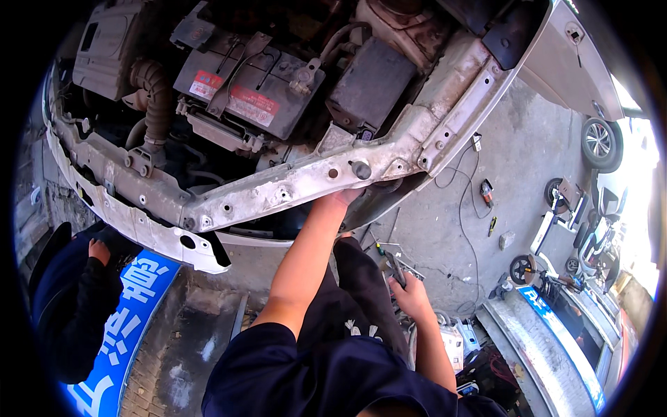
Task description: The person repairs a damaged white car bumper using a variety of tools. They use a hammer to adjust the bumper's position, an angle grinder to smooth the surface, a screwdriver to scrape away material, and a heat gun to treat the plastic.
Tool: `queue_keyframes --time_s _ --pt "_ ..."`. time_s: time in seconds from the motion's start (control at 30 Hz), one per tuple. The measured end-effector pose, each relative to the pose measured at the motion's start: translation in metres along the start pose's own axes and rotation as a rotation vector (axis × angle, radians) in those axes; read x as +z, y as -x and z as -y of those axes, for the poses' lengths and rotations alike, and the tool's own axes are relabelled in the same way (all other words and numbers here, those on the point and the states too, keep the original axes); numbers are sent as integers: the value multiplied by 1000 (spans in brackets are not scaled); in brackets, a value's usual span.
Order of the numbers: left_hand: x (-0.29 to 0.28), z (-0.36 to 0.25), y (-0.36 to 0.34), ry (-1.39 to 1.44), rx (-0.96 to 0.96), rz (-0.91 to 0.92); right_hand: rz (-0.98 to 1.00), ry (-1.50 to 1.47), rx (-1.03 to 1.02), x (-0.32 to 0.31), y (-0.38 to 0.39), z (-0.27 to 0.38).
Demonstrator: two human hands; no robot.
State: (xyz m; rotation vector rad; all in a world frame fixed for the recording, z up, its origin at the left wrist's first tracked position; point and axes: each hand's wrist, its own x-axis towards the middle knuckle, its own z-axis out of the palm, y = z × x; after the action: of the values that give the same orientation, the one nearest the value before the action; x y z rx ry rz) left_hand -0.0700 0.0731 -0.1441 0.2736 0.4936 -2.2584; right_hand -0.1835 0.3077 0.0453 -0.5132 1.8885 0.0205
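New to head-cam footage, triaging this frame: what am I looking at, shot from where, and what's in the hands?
No machine here: a person is bare-handed at the front of a car. The one picture comes from a fisheye camera on the person's head, looking down, so straight edges bend. The left hand reaches in under the pale front beam, partly hidden, so its grip can't be told. The right hand holds a dark, long tool. Behind the beam sits a battery. A reddish tool lies on the ground.
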Motion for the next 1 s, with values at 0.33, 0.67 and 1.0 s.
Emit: queue_keyframes --time_s 0.33,0.67,1.0 --pt "15 25 32 -59 166 -230 -29 -50 -45 9 22 -11" --pt "53 85 144 -680 468 -483 -112 -59 -113 -2 44 -61" --pt "-7 5 83 -135 762 -580 -120 45 -184 -3 64 -78"
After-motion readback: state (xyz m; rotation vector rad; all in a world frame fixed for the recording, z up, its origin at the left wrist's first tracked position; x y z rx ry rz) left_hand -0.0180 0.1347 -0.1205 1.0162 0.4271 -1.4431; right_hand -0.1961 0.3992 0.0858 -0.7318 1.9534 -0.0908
